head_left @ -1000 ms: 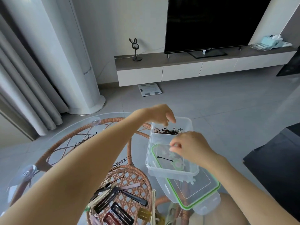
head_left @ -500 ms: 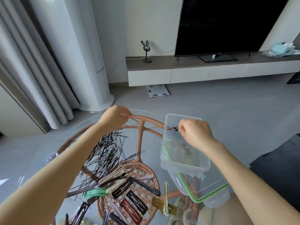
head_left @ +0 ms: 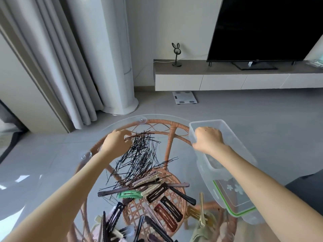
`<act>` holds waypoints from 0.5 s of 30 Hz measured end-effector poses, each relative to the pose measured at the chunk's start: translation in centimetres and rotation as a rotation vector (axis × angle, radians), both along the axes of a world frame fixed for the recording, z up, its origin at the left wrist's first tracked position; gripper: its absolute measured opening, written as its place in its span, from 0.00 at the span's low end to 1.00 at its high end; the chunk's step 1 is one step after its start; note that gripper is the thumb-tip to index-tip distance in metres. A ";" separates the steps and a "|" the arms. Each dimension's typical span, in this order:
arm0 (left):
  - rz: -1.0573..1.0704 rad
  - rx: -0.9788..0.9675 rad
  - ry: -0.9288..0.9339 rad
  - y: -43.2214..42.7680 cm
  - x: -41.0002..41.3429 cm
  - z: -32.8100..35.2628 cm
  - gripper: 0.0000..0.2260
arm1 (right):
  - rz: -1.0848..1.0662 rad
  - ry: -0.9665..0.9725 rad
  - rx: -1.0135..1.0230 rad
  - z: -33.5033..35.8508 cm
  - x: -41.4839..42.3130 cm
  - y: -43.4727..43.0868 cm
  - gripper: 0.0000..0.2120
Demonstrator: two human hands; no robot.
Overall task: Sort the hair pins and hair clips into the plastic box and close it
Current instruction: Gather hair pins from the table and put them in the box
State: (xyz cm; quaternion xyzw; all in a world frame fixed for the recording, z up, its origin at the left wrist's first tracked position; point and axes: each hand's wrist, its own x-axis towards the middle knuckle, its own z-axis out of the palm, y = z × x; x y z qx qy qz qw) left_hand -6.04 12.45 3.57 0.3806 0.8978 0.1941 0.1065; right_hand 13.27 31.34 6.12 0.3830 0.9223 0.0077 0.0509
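Head view: left hand [head_left: 117,142] pinches hair pins [head_left: 139,154] at the pile's 12 o'clock. Right hand [head_left: 208,138] is curled at the plastic box [head_left: 234,135] rim, 3 o'clock; I cannot tell if it clamps. Risk: tangled pins could drag and scatter over the glass table [head_left: 185,165].

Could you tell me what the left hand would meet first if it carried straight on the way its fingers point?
The pile of black hair pins; the left hand has its fingertips at the pile's far end, seemingly touching it.

Black wire hair pins [head_left: 139,159] and coloured flat hair clips [head_left: 162,194] are crowding the round glass tabletop [head_left: 185,165]. Bare glass is showing between them and the clear plastic box [head_left: 234,137].
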 end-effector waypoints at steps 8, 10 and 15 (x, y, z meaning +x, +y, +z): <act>-0.045 -0.055 0.030 -0.9 -1.7 -2.3 0.20 | 0.213 -0.030 -0.015 -0.2 0.1 0.7 0.10; -0.071 -0.066 0.038 -0.4 -2.3 -3.0 0.22 | 0.266 -0.034 0.077 0.3 0.1 0.0 0.10; -0.013 -0.243 0.035 1.0 -3.0 -2.8 0.30 | 0.284 0.103 -0.066 0.1 0.1 -5.6 0.13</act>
